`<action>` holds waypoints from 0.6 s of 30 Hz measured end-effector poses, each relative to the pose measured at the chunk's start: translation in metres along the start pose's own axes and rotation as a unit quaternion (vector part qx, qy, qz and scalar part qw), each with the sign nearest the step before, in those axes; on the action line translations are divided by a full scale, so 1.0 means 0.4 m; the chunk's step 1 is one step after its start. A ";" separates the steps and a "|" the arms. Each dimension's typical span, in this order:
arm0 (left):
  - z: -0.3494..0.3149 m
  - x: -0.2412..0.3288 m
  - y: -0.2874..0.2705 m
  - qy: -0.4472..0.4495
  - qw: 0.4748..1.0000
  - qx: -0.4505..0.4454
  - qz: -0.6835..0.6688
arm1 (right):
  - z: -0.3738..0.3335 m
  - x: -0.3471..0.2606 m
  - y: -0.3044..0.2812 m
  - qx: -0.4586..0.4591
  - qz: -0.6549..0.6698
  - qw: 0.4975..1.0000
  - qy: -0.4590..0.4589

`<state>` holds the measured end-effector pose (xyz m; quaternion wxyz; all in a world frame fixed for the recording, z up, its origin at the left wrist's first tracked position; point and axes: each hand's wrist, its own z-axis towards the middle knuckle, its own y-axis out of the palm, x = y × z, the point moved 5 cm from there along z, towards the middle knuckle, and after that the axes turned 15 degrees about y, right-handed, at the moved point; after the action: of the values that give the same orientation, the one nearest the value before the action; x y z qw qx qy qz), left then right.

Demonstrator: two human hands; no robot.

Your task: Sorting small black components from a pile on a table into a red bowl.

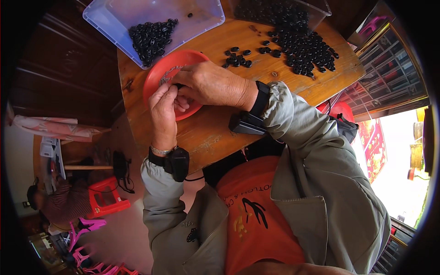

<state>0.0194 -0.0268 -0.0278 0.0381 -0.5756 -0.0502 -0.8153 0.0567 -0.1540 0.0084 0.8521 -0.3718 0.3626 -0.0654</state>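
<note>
Smooth plastic bowl [154, 77], glossy black pieces [311, 57], scuffed wooden tabletop [206, 133], translucent plastic bin [111, 25], matt cloth jacket [350, 183]

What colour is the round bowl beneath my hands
The bowl is orange-red; it shows best in the head view.

My left grip [162, 110] and right grip [211, 82] meet over the red bowl [153, 75], blocking the way into its middle. The translucent bin [195, 34] walls off the far side, just beyond the bowl. To the right, a small cluster of black oval pieces [239, 58] and their large heap [305, 55] stand in the way; between these and my right sleeve [302, 114], a strip of bare surface [316, 89] leaves room to pass. More lies between bowl and body.
</note>
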 end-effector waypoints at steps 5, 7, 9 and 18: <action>-0.003 0.004 0.002 0.009 1.000 -0.001 0.007 | -0.001 -0.010 -0.012 0.036 0.016 0.999 -0.028; -0.003 0.000 0.001 0.003 1.000 0.014 -0.002 | 0.001 -0.007 -0.008 -0.004 -0.003 1.000 -0.007; -0.006 0.002 0.002 0.009 1.000 0.011 -0.003 | 0.000 -0.008 -0.010 -0.001 -0.003 1.000 -0.006; -0.007 0.010 0.011 0.020 1.000 0.009 -0.014 | -0.001 -0.007 -0.007 0.014 -0.019 0.999 -0.026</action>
<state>0.0160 -0.0317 -0.0248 0.0326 -0.5581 -0.0646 -0.8266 0.0547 -0.1551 0.0116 0.8649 -0.3678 0.3327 -0.0771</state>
